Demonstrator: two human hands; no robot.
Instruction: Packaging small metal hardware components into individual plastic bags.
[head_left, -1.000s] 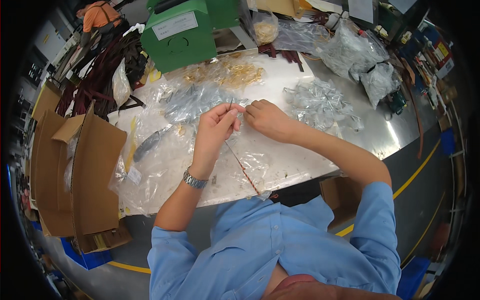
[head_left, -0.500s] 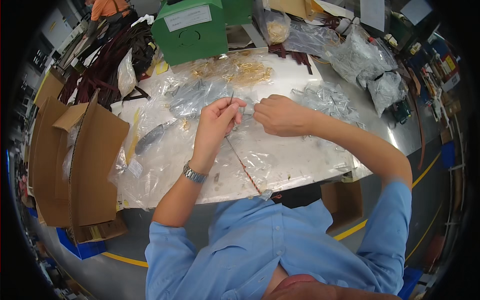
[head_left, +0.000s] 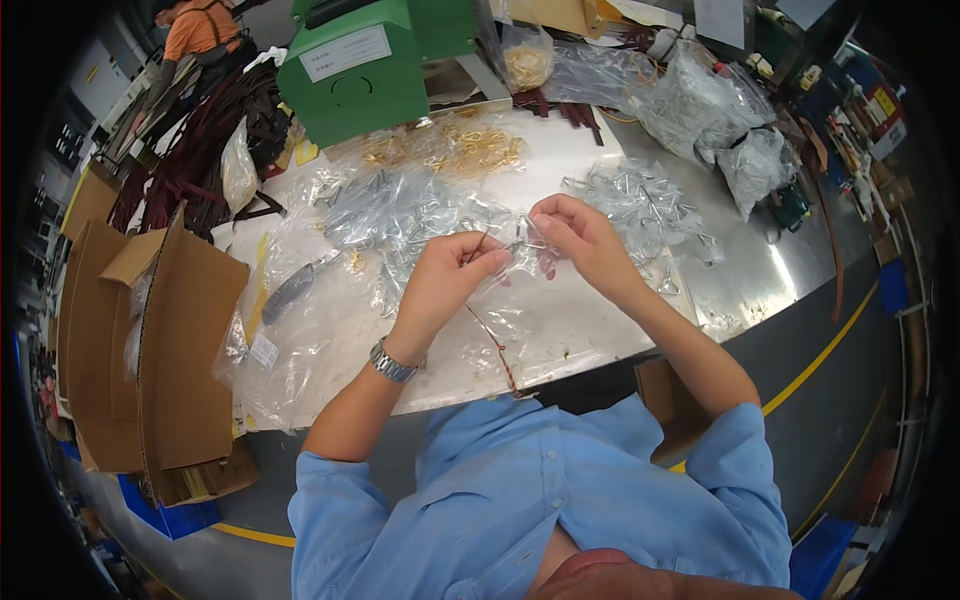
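My left hand [head_left: 450,272], with a metal watch [head_left: 391,360] on its wrist, is closed in a pinch. A thin dark pointed tool [head_left: 481,243] sticks up from its fingers. My right hand [head_left: 585,245] pinches the edge of a clear plastic bag [head_left: 517,258] between the two hands. A small silvery metal piece [head_left: 522,228] shows at the bag, close to my right fingertips. Below my left hand, a twisted red-brown cord [head_left: 500,350] runs toward the table's front edge. Whether the cord is tied to the tool is hidden.
Bagged silver wire pieces [head_left: 635,205] lie right of my hands, with gold-coloured ones [head_left: 450,148] behind. A green machine [head_left: 355,85] stands at the back. Cardboard boxes [head_left: 190,350] are on the left; dark straps [head_left: 195,150] lie behind them. A person [head_left: 200,35] works far left.
My right hand has turned and opened out from a fist-like grip to a pinch on the clear bag. My left hand has lowered slightly, with the tool's tip tilted to the right.
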